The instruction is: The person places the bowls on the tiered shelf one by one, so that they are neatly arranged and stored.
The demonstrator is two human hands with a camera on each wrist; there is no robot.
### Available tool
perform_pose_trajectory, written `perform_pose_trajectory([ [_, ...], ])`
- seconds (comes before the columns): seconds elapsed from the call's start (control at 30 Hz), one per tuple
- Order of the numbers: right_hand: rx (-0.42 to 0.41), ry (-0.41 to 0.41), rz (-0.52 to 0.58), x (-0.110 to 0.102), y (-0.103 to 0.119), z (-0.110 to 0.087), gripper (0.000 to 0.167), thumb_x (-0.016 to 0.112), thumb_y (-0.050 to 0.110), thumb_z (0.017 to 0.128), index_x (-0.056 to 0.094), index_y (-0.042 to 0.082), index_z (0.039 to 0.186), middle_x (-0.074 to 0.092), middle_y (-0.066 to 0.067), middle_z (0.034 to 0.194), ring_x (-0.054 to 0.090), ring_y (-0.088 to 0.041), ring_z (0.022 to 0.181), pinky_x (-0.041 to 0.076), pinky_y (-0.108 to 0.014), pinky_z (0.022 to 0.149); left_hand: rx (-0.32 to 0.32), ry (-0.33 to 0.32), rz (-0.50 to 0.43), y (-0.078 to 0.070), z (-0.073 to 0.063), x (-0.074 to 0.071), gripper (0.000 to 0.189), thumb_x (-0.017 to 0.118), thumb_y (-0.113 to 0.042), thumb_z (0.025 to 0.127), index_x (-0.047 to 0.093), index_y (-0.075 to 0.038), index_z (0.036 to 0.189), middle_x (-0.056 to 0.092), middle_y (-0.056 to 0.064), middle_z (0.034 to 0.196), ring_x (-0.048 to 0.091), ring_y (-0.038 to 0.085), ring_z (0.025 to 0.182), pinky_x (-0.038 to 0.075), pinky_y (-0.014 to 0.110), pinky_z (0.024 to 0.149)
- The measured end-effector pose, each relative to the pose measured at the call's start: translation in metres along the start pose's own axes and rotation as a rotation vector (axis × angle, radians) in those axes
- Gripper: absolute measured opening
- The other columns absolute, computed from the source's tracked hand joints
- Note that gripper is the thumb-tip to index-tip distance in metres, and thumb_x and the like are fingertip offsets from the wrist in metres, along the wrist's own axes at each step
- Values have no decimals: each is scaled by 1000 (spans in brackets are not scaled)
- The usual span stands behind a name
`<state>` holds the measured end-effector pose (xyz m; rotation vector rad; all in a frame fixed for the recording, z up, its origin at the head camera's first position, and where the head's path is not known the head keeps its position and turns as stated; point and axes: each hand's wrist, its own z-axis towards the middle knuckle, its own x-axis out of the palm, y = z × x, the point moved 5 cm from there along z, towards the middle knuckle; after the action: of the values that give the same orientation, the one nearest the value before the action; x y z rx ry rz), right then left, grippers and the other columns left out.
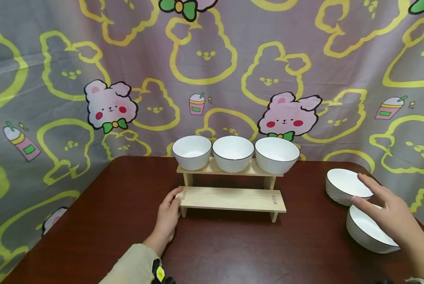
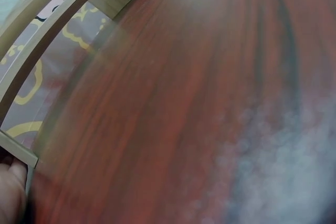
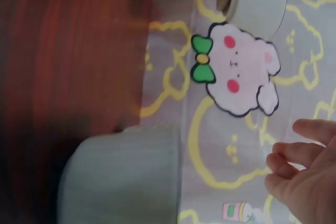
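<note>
A light wooden two-tier shelf (image 1: 229,198) stands on the table, its lower tier bare. My left hand (image 1: 168,216) grips the left end of that lower tier; in the left wrist view only part of the hand (image 2: 11,190) shows, at the shelf's leg. Three white bowls with dark rims, a left one (image 1: 192,152), a middle one (image 1: 233,153) and a right one (image 1: 277,154), sit in a row on the upper tier. On the right, my right hand (image 1: 393,215) hovers with fingers spread over two more white bowls, a farther one (image 1: 346,185) and a nearer one (image 1: 366,232).
The dark red-brown table (image 1: 254,248) has a glossy wood grain. Behind it and along both sides hangs a grey curtain (image 1: 229,98) printed with yellow outlines and rabbit faces. The upper tier's bowls stand close to this curtain.
</note>
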<state>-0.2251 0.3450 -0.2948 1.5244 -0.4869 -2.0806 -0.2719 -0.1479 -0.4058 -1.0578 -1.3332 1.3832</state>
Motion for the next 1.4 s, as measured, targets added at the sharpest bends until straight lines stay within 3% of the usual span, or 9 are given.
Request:
perform_pose_trajectory([
  [0.07,41,14,11,1,-9,-5,69,53,33,92,16,19,149,12,-20,152,41,-4,117,27,-59,91,-4,5,-11,0,0,0,38,34,-11,97,48,-12,133,36,9,144,37,28,126,34,54,98],
  [0.13,69,21,15,1,-16,-9,70,51,35,92,14,17,149,9,-22,152,22,-27,135,16,-67,94,-9,10,-15,0,0,1,38,34,-11,97,48,-12,133,36,10,144,37,29,126,33,56,99],
  [0.17,70,21,15,1,-19,-11,71,51,35,92,14,14,149,8,-24,151,11,-38,137,12,-68,96,-11,11,-13,0,0,1,38,34,-12,97,48,-12,133,36,10,144,36,29,126,32,56,99],
  [0.3,76,16,-58,0,-28,-14,75,52,37,91,16,1,146,7,-33,147,4,-56,131,8,-70,95,-15,6,-11,-1,-1,1,38,34,-11,97,48,-13,133,36,10,144,36,29,127,32,57,99],
  [0.5,73,8,-151,3,-49,-17,80,52,40,90,19,-13,140,12,-42,140,7,-61,126,5,-69,96,-14,10,-23,-1,-2,2,38,34,-11,97,47,-12,134,35,12,145,36,30,127,32,57,99],
  [0.63,90,-37,-253,6,-60,-19,86,56,45,86,26,-21,131,25,-45,128,21,-62,115,10,-66,96,-14,20,-34,-1,-3,3,39,33,-11,98,46,-11,134,34,12,145,34,31,129,31,57,100],
  [0.83,109,-68,-351,9,-65,-20,89,58,52,81,32,-20,126,31,-41,105,28,-58,98,20,-60,82,-13,21,-33,0,-2,2,38,34,-11,98,47,-13,134,35,11,144,34,29,129,31,57,100],
  [1.1,153,15,-372,21,-74,-19,93,54,56,82,28,-21,128,28,-43,109,24,-58,102,17,-64,86,-8,18,-24,0,-2,2,38,34,-11,98,47,-12,134,35,11,144,35,29,128,31,57,100],
  [1.4,117,-8,-371,28,-74,-19,94,61,55,78,29,-19,125,25,-39,106,25,-52,102,13,-62,90,-3,5,-15,-3,-2,0,38,34,-11,97,48,-12,133,37,12,143,37,28,126,34,54,99],
])
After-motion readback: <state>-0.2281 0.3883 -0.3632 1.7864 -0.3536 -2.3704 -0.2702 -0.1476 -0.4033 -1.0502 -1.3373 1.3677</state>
